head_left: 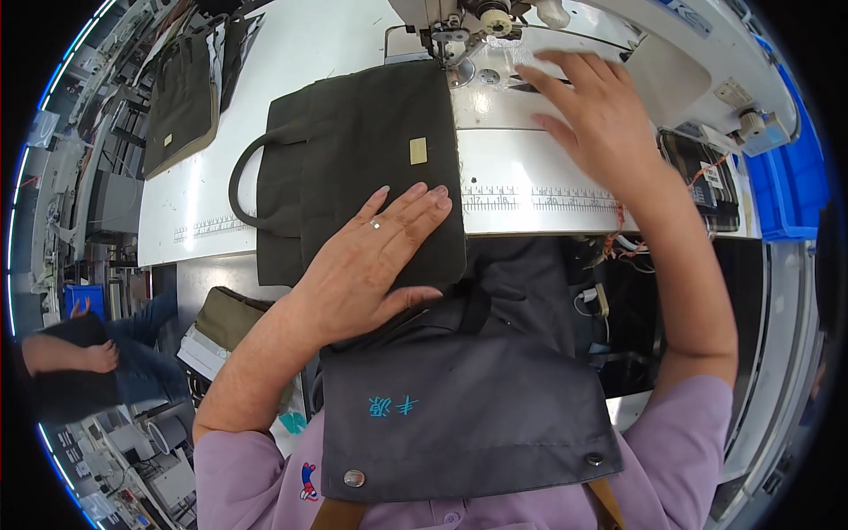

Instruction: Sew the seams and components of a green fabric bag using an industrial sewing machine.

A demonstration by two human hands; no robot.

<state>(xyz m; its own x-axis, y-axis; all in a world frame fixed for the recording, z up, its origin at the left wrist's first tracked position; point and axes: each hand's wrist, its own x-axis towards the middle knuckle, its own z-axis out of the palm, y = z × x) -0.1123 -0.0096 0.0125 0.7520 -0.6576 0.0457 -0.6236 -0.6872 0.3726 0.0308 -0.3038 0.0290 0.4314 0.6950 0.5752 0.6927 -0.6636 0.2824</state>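
Dark olive fabric makes up the handled bag that lies flat on the white tabletop in the head view, its looped handle pointing left and a small tan label on its face. Its far right corner is close by the needle end of the sewing machine; whether it reaches under the foot I cannot tell. The left hand rests palm down on the bag's near right part, fingers extended and thumb out to the side, gripping nothing. The right hand is right of the needle area, its thumb and index finger wide apart, above a dark pointed tool that it partly hides; I cannot tell if they touch.

A printed ruler strip runs along the tabletop's near edge and passes beneath the bag. More dark bags lie at the far left, well apart from the hands. A blue bin stands at the right, and a co-worker's hand shows at the left rim.
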